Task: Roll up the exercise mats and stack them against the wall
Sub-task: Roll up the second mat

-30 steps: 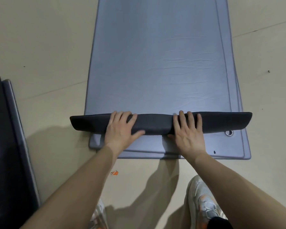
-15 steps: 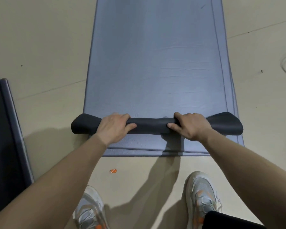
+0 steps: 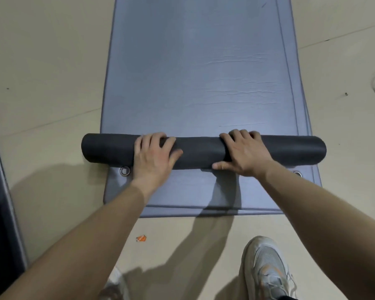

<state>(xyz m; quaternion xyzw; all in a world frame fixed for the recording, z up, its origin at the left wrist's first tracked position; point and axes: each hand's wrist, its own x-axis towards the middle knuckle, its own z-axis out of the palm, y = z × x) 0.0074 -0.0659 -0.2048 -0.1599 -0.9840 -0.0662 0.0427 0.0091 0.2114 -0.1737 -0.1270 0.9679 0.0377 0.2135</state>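
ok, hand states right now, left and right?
Left hand: fingers curled over the mat roll, gripping it.
Right hand: gripping the same roll.

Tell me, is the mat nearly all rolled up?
Not yet. Done: the near end is wound into a short dark roll. In hand: the left hand and right hand hold that roll. Left: most of the grey mat lies flat ahead, a second mat lies underneath, and no wall stack shows.
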